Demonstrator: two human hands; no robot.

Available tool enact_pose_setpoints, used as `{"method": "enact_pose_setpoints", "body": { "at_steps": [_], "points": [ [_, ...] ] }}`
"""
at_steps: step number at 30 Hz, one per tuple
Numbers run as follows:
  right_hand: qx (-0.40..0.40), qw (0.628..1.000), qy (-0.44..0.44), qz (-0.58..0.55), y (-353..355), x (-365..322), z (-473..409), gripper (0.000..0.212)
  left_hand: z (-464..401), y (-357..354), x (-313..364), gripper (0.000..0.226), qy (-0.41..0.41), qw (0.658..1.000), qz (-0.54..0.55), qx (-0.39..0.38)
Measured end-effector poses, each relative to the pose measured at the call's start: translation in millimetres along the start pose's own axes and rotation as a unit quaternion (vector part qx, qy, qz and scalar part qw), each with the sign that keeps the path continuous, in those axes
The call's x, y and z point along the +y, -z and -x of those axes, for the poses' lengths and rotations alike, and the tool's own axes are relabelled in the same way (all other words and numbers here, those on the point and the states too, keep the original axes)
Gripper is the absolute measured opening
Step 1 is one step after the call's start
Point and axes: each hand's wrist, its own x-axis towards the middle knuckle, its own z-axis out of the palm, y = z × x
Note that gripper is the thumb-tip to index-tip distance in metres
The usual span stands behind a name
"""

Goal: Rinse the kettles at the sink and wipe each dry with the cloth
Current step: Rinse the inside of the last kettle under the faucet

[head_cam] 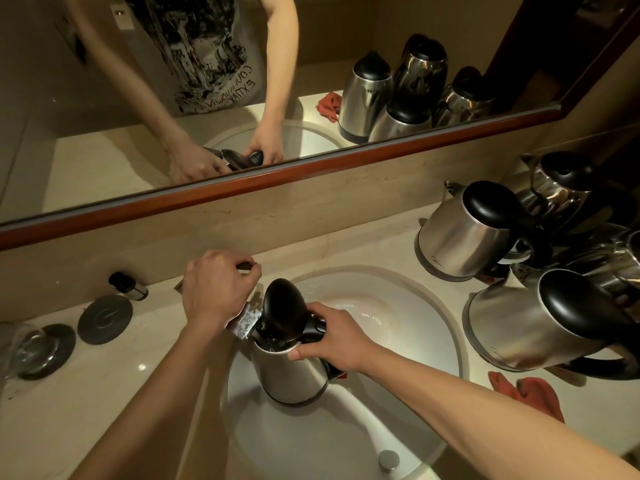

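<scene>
Right hand [330, 336] grips kettle [289, 374] handle over sink [398, 282].

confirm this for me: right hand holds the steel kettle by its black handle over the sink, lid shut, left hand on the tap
Not quite: the black lid stands open, as the head view shows. The right hand does hold the steel kettle over the white sink, left hand on the tap.

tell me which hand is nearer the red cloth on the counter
Right. The right hand grips the handle of the kettle over the sink, on the side toward the red cloth. The left hand is at the faucet, beyond the kettle from the cloth.
</scene>
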Motion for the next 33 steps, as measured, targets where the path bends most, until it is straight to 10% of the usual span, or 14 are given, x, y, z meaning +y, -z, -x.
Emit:
{"method": "enact_pose_setpoints", "body": {
  "at_steps": [33],
  "points": [
    [0.019,1.000,0.014,0.017,-1.9,4.1,-1.5,0.080,0.2,0.0,-0.1,0.025,0.006,1.000,0.003,-0.004]
  ]
}}
